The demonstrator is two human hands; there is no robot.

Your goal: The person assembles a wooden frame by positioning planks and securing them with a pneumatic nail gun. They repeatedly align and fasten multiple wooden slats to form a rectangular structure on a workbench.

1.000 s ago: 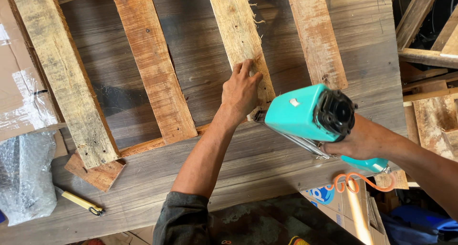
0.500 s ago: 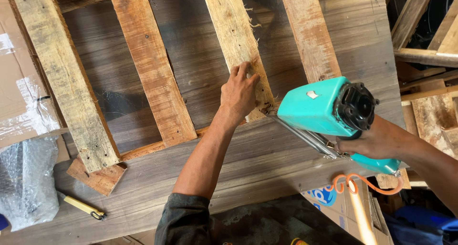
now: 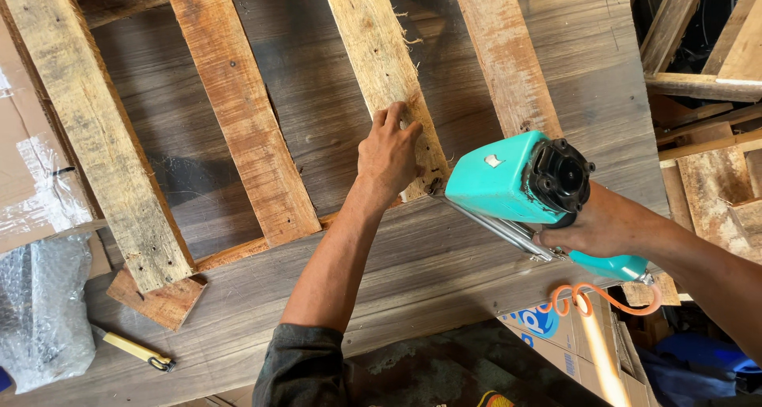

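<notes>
1. Left hand point(image 3: 389, 155) lies palm down on the lower end of a pale wooden slat point(image 3: 381, 66). Fingers spread and flat, pressing the slat; not curled around anything.
2. Right hand point(image 3: 605, 226) is wrapped tight around the handle of a turquoise nail gun point(image 3: 516, 181). The gun's black rear cap faces the camera.
3. The gun's nose sits at the lower end of the same slat, just beside the left hand, where the slat meets the wide grey board point(image 3: 397, 288) running crosswise under it. Whether the nose actually touches the wood cannot be told; the gun's body hides it.
4. An orange coiled hose point(image 3: 591, 296) hangs from the bottom of the gun's handle.
5. Three more slats lie roughly parallel: a reddish slat point(image 3: 238, 113) to the left, a weathered slat point(image 3: 87, 129) further left, another slat point(image 3: 500, 50) to the right.
6. A small wood block point(image 3: 159, 300) lies under the foot of the weathered slat.
7. A yellow-handled tool point(image 3: 135, 350) lies on the grey board near the block.
8. A bundle of bubble wrap point(image 3: 44, 312) is at the far left edge.
</notes>
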